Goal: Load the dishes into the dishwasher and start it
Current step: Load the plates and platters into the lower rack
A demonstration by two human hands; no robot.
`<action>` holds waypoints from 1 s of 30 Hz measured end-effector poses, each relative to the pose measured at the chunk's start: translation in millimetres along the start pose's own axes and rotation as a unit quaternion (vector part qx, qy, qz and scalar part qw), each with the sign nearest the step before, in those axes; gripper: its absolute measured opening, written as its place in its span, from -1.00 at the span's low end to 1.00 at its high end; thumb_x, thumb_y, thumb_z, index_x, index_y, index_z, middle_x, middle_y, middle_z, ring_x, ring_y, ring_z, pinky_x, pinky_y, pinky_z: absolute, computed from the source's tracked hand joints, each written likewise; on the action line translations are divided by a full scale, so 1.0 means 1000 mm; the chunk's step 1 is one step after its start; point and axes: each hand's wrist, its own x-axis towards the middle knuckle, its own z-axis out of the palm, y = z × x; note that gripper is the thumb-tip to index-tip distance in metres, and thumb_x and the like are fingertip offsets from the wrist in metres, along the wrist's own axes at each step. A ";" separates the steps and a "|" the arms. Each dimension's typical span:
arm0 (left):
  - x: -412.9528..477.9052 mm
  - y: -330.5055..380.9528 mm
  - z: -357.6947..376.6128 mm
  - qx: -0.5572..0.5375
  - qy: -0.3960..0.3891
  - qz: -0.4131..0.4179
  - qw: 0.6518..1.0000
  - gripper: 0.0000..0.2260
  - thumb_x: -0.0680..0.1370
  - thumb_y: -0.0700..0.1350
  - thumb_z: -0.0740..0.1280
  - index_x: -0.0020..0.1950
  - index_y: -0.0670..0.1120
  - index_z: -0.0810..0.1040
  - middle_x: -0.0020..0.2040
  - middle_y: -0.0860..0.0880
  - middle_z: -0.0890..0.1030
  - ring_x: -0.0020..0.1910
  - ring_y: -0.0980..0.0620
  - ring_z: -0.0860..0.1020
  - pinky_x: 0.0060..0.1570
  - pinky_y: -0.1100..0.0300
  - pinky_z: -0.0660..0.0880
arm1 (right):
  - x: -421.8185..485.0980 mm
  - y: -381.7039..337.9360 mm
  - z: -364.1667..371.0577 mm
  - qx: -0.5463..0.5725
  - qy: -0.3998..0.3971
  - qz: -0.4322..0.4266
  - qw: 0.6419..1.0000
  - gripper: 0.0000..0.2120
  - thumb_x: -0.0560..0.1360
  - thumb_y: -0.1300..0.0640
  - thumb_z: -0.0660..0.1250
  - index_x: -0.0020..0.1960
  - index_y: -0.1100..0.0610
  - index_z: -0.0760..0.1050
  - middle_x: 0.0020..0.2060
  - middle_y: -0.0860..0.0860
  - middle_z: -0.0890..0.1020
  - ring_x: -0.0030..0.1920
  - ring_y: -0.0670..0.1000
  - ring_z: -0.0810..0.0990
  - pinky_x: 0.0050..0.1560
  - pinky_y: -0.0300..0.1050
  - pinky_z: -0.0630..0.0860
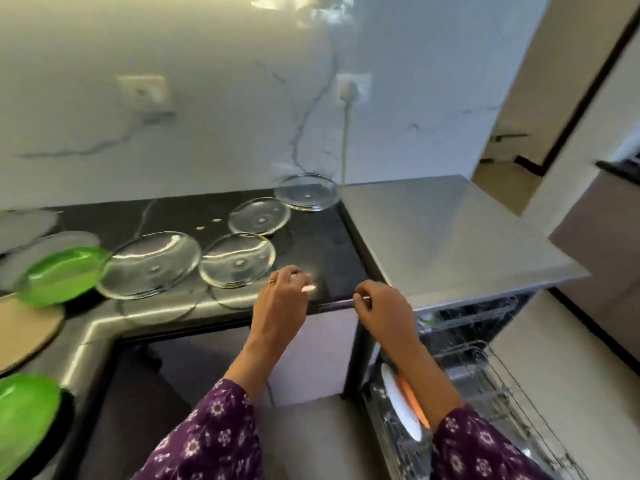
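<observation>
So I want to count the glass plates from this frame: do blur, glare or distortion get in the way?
Head view: motion blur smears the left side, the green plate and the large glass plate trailing ghost outlines; head view: glare whitens the wall at its top and streaks the glass rims; head view: wide-angle distortion slants the door frame, so count cautiously.

1. Between and just ahead of your left hand (pixel 280 292) and right hand (pixel 377 306), the dark worktop (pixel 332 268) is open to reach across.
2. Just left of your left hand lies a glass plate (pixel 237 265). A larger glass plate (pixel 150 265) lies beside it, and two more glass plates (pixel 259 216) sit farther ahead.
3. Right of your right hand, the steel top (pixel 450 237) gives flat room.
4. Below your right forearm, a white plate (pixel 401 410) stands on edge in the rack (pixel 491 386). The wires to its right are free.
</observation>
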 end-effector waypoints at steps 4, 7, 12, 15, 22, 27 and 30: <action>-0.038 -0.071 -0.068 0.041 0.038 -0.093 0.994 -0.79 0.35 -0.30 0.43 -0.06 -0.10 0.60 -0.01 -0.05 0.58 -0.06 -0.10 0.57 -0.12 0.07 0.54 | 0.016 -0.087 0.015 0.030 -0.020 -0.078 0.996 -0.87 0.48 0.08 0.31 -0.08 0.11 0.57 -0.19 0.02 0.64 -0.17 0.05 0.60 -0.21 -0.08 0.50; -0.068 -0.128 -0.114 0.078 0.062 -0.156 0.983 -0.78 0.32 -0.31 0.43 -0.09 -0.08 0.59 -0.05 -0.04 0.58 -0.12 -0.10 0.59 -0.22 0.09 0.55 | 0.030 -0.153 0.040 0.053 -0.057 -0.137 0.988 -0.88 0.48 0.08 0.33 -0.10 0.11 0.58 -0.20 0.02 0.65 -0.18 0.06 0.61 -0.22 -0.08 0.52; -0.123 -0.226 -0.174 0.116 0.087 -0.268 0.952 -0.81 0.35 -0.26 0.44 -0.08 -0.11 0.58 -0.09 -0.08 0.57 -0.18 -0.15 0.58 -0.22 0.04 0.57 | 0.050 -0.263 0.106 0.066 -0.120 -0.211 0.968 -0.84 0.47 0.06 0.31 -0.09 0.12 0.61 -0.20 0.05 0.67 -0.16 0.07 0.62 -0.17 -0.07 0.53; -0.164 -0.280 -0.206 0.131 0.098 -0.324 0.932 -0.78 0.35 -0.26 0.46 -0.04 -0.12 0.58 -0.07 -0.09 0.58 -0.16 -0.15 0.58 -0.18 0.03 0.55 | 0.056 -0.324 0.161 0.078 -0.187 -0.230 0.952 -0.82 0.46 0.03 0.30 -0.08 0.11 0.61 -0.17 0.06 0.67 -0.10 0.07 0.62 -0.07 -0.06 0.54; -0.268 -0.357 -0.265 0.155 0.128 -0.485 0.851 -0.74 0.35 -0.28 0.44 0.02 -0.17 0.59 -0.02 -0.15 0.57 -0.07 -0.24 0.55 -0.10 -0.06 0.51 | 0.033 -0.438 0.267 0.089 -0.337 -0.251 0.903 -0.82 0.43 0.07 0.33 -0.10 0.17 0.62 -0.16 0.09 0.67 -0.07 0.08 0.60 -0.05 -0.08 0.48; -0.321 -0.390 -0.277 0.148 0.105 -0.591 0.786 -0.72 0.47 -0.15 0.36 0.17 -0.09 0.52 0.14 -0.07 0.51 0.11 -0.13 0.47 0.00 0.00 0.46 | 0.007 -0.492 0.323 0.090 -0.411 -0.262 0.868 -0.83 0.45 0.12 0.33 -0.07 0.20 0.61 -0.15 0.11 0.66 -0.09 0.05 0.59 -0.11 -0.15 0.43; -0.338 -0.416 -0.280 0.112 0.097 -0.635 0.759 -0.70 0.52 -0.12 0.31 0.24 -0.08 0.47 0.21 -0.07 0.48 0.19 -0.10 0.44 0.07 0.01 0.47 | -0.007 -0.520 0.353 0.090 -0.453 -0.262 0.847 -0.84 0.46 0.14 0.33 -0.08 0.23 0.59 -0.16 0.13 0.66 -0.14 0.05 0.56 -0.18 -0.16 0.37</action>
